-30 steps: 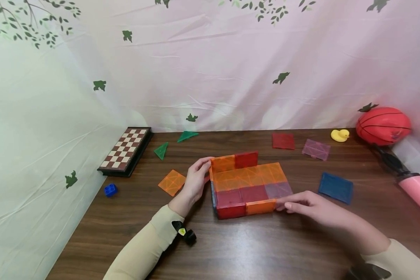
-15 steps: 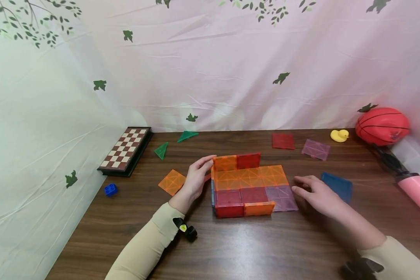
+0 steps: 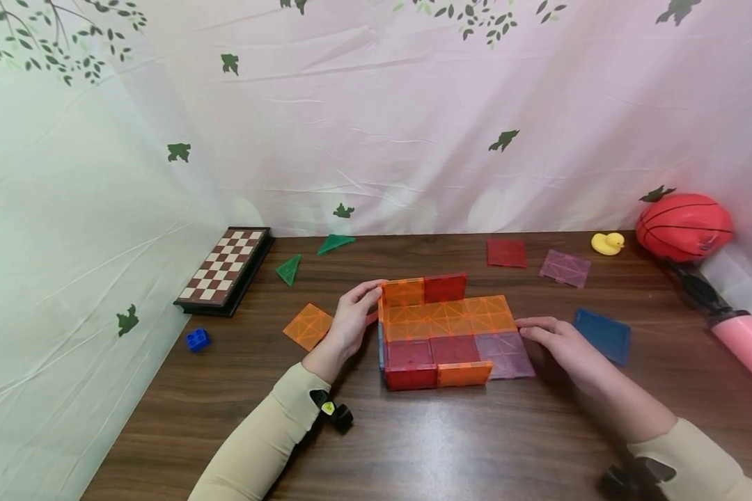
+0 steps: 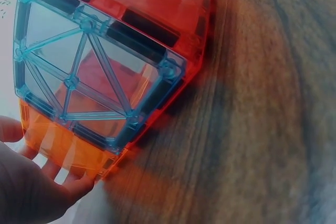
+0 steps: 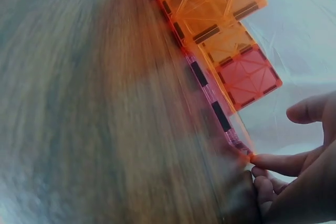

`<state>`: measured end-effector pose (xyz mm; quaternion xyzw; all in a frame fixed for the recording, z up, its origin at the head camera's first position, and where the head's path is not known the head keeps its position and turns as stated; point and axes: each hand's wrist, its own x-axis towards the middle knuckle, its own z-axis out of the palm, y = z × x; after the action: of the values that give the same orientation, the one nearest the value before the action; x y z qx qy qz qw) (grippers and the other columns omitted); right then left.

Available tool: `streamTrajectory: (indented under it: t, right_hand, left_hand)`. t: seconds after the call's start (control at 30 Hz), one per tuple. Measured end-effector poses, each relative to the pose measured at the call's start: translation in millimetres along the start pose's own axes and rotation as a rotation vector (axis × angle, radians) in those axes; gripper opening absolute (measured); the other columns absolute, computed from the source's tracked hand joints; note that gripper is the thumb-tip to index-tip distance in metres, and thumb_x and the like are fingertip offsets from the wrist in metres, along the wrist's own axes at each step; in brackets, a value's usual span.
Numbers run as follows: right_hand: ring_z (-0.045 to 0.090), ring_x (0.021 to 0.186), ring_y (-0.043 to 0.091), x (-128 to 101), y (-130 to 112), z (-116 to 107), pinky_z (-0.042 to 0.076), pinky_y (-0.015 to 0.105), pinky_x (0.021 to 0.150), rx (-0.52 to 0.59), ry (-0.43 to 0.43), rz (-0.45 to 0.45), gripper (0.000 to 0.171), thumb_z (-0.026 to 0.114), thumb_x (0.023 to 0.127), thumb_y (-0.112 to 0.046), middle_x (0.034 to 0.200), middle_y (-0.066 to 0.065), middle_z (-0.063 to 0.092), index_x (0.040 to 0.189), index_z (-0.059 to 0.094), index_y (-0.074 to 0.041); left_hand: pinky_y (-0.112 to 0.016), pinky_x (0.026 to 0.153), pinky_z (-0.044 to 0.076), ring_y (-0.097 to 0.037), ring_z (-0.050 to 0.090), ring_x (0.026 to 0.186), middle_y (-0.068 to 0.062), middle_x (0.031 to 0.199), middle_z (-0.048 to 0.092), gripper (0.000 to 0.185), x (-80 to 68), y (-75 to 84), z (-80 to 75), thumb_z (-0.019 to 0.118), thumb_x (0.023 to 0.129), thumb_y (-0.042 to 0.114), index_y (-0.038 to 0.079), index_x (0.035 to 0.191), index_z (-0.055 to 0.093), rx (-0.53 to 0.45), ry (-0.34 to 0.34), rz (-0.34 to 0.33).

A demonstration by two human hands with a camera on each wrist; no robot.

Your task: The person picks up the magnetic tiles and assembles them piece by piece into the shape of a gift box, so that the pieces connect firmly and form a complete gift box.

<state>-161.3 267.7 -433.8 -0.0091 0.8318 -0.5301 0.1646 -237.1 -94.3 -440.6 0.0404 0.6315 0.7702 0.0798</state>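
Note:
A part-walled structure of translucent magnetic tiles has an orange, red and purple floor (image 3: 448, 319). Upright red (image 3: 445, 286) and orange tiles form its back wall; a red tile (image 3: 411, 378) and an orange tile (image 3: 465, 374) stand along the front. On its left side stands a blue tile (image 4: 71, 80). My left hand (image 3: 347, 321) holds the back left corner, fingers bent against an orange tile (image 4: 68, 145) in the left wrist view. My right hand (image 3: 567, 348) touches the floor's right edge with extended fingers; in the right wrist view the thumb (image 5: 304, 111) stays apart.
Loose tiles lie around: orange (image 3: 308, 326), two green triangles (image 3: 289, 270), red (image 3: 506, 252), purple (image 3: 566, 268) and blue (image 3: 602, 336). A chessboard box (image 3: 224, 268) and blue brick (image 3: 198, 339) sit left. A rubber duck (image 3: 608, 243), ball (image 3: 686, 226) and pink pump (image 3: 748, 341) are right.
My right hand left the front orange tile, drew back to the right, then came in against the floor's right edge. The structure shifted slightly right; my left hand kept its hold.

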Motion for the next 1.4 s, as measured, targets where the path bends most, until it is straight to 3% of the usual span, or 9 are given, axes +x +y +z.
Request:
streamTrajectory:
  t: [0.13,0.27,0.33,0.47,0.67,0.87,1.07,1.4]
  right_hand:
    - [0.038,0.137,0.044,0,-1,0,0.036,0.056,0.112,0.098,-0.004,-0.018,0.055,0.043,0.111,-0.029,0.153,0.034,0.035,0.148,0.042,0.012]
    - [0.060,0.120,0.020,0,-4,3,0.054,0.032,0.094,0.225,0.020,-0.069,0.054,0.046,0.111,-0.025,0.148,0.033,0.043,0.150,0.037,0.011]
    - [0.065,0.111,0.011,0,-5,5,0.056,0.029,0.089,0.282,0.037,-0.095,0.053,0.048,0.110,-0.021,0.143,0.030,0.048,0.150,0.032,0.010]
    - [0.067,0.103,0.008,2,-9,9,0.057,0.028,0.085,0.308,0.076,-0.136,0.056,0.052,0.109,-0.020,0.131,0.019,0.059,0.151,0.027,0.007]
    - [0.065,0.105,0.010,8,-11,14,0.056,0.028,0.086,0.367,0.033,-0.153,0.056,0.054,0.108,-0.021,0.123,0.004,0.064,0.151,0.032,0.006]
    - [0.064,0.108,0.012,13,-13,18,0.056,0.031,0.088,0.399,-0.011,-0.148,0.054,0.055,0.108,-0.023,0.122,0.002,0.064,0.149,0.035,0.006]
    - [0.063,0.108,0.012,15,-16,22,0.057,0.035,0.089,0.391,-0.029,-0.135,0.053,0.054,0.108,-0.025,0.123,0.004,0.062,0.146,0.035,0.007]
    - [0.062,0.104,0.017,19,-26,34,0.058,0.034,0.086,0.338,-0.026,-0.130,0.058,0.058,0.106,-0.023,0.128,0.026,0.051,0.148,0.033,0.008]
  left_hand:
    - [-0.055,0.107,0.042,-0.035,0.055,0.123,-0.020,0.131,0.061,0.033,0.1,-0.7,-1.0,0.054,0.107,0.014,-0.004,0.134,0.062,0.001,-0.001,-0.001]
    - [-0.055,0.108,0.042,-0.035,0.055,0.123,-0.020,0.131,0.061,0.033,-0.1,-0.7,-1.6,0.055,0.107,0.014,-0.004,0.134,0.062,-0.006,-0.004,0.000]
    - [-0.055,0.108,0.042,-0.034,0.056,0.123,-0.020,0.132,0.061,0.034,-0.1,-0.4,-1.5,0.055,0.107,0.013,-0.004,0.134,0.062,-0.011,-0.005,-0.003]
    - [-0.055,0.106,0.044,-0.033,0.056,0.123,-0.018,0.132,0.062,0.034,-0.1,-0.1,-1.6,0.055,0.107,0.014,-0.003,0.136,0.062,-0.019,-0.008,-0.017]
    - [-0.054,0.106,0.044,-0.033,0.055,0.125,-0.017,0.133,0.062,0.035,0.9,-1.6,-2.1,0.055,0.106,0.015,-0.002,0.136,0.062,-0.021,-0.013,-0.026]
    - [-0.054,0.107,0.043,-0.034,0.054,0.127,-0.018,0.134,0.061,0.036,2.9,-2.3,-3.1,0.056,0.106,0.016,-0.003,0.136,0.062,-0.030,-0.020,-0.033]
    - [-0.054,0.107,0.043,-0.035,0.054,0.128,-0.019,0.135,0.061,0.037,5.1,-2.6,-2.7,0.056,0.107,0.017,-0.003,0.137,0.061,-0.025,-0.033,-0.030]
    - [-0.052,0.104,0.046,-0.030,0.057,0.122,-0.015,0.130,0.064,0.035,11.5,-5.0,2.9,0.055,0.107,0.017,0.000,0.137,0.063,-0.019,-0.042,-0.034]
